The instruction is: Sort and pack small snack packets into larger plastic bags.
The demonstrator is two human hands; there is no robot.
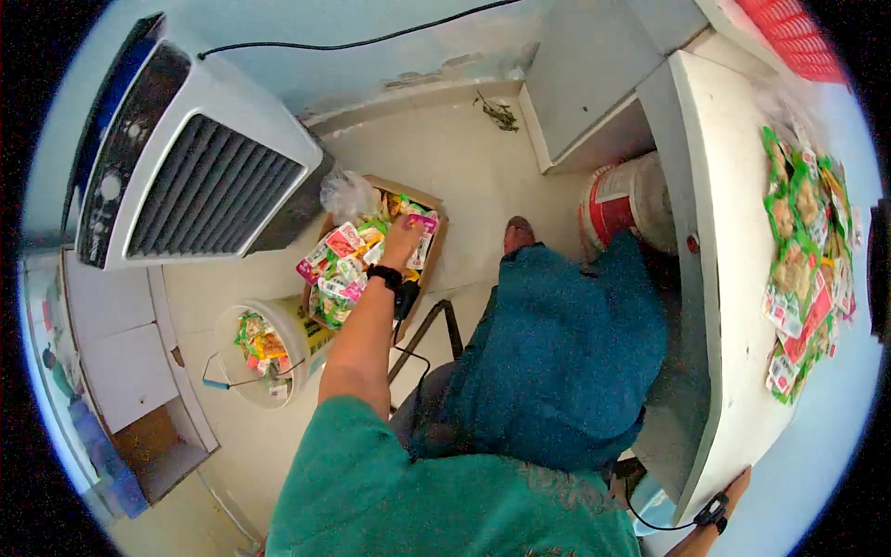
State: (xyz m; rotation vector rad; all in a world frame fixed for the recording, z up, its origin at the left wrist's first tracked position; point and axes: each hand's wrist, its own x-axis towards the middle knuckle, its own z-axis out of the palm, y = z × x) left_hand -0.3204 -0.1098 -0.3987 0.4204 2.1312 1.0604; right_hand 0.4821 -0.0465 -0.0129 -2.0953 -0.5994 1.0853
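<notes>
Head view: colourful sachets [348, 265] (boxed).

Colourful snack packets [345, 260] heaped in open cardboard box [429, 200].

Colourful sachets [357, 255] fill the cardboard box [429, 206]; green packets [800, 269] on the table [733, 186].

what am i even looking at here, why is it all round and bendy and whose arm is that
This is one picture from a wide fisheye camera worn on a person's head, looking down, so straight edges bend. The arm is their own. The left hand reaches down into a cardboard box on the floor, full of small colourful packets, and touches them; whether it grips one is unclear. Beside the box stands a bucket with more packets, and a white air cooler. On the right, a white table holds more packets. Only the right wrist shows, by the table's edge.
</notes>
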